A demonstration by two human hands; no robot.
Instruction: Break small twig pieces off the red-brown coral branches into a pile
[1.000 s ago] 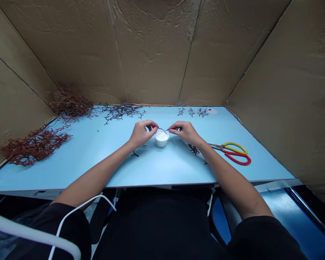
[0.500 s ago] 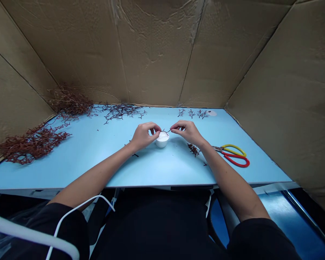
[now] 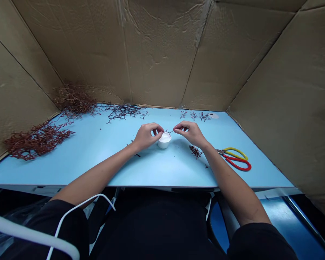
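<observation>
Between my two hands a thin, dark branched twig (image 3: pixel 169 133) spans the top of a small white cup (image 3: pixel 164 142). My left hand (image 3: pixel 149 135) pinches the twig's left end between thumb and fingertips, close to the cup's rim. At the right, my right hand (image 3: pixel 190 133) pinches the other end the same way. The cup stands on the light blue table (image 3: pixel 151 169) and seems to hold something white. Below my right hand lies a small pile of short dark twig pieces (image 3: pixel 195 151). A few loose bits, partly hidden, lie by my left wrist.
Red-handled and yellow-handled scissors (image 3: pixel 237 159) lie beside my right forearm. Reddish-brown branching tangles (image 3: pixel 39 141) are heaped at the left, with darker twigs (image 3: pixel 126 111) along the back. Several small sprigs (image 3: pixel 193 115) and a white disc (image 3: pixel 213 116) lie back right. Cardboard walls (image 3: pixel 162 54) enclose the table.
The whole view has shifted slightly, so everything on the table appears a little further right. Both hands keep the same pinch on the twig over the cup.
</observation>
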